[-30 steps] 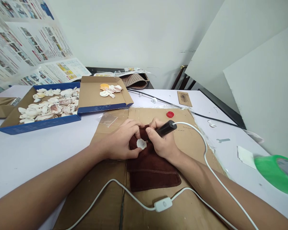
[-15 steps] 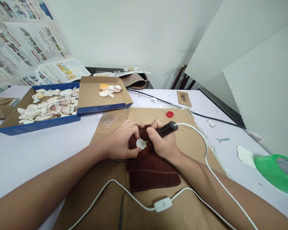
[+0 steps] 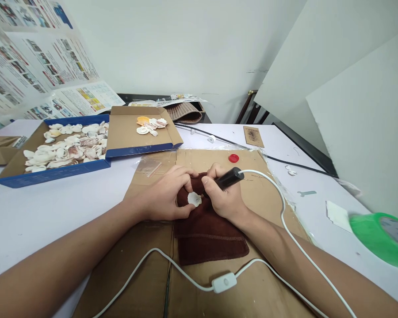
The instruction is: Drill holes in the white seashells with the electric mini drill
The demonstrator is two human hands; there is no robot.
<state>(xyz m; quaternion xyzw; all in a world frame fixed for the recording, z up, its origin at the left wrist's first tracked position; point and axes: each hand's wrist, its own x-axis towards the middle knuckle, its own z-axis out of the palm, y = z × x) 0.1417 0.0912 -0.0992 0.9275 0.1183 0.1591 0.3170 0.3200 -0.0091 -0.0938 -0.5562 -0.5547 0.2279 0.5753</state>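
Note:
A small white seashell [image 3: 194, 199] lies on a folded dark brown cloth [image 3: 212, 249]. My left hand [image 3: 169, 194] pinches the shell between thumb and fingers at its left edge, pressing it to the cloth. In my right hand [image 3: 224, 196] is a black corded pen tool [image 3: 230, 178], gripped like a pencil and tilted, its tip at the shell's right side. Fine dark marks show on the shell near that tip. A white cord [image 3: 283, 207] leaves the tool's back end and runs over my right forearm; an inline switch [image 3: 224, 282] lies on the cardboard [image 3: 199, 304].
A blue box [image 3: 63, 173] full of shells stands at the left; its open lid [image 3: 126, 132] carries several more. Beyond my hands lie a red cap [image 3: 234, 158] and a scorched-looking wooden piece [image 3: 253, 136]. To the right are a small wrench [image 3: 307, 193] and green tape [image 3: 368, 232].
Both hands keep their hold, with the tool's tip still at the shell's right side. The whole view has shifted very slightly; nothing else visibly differs.

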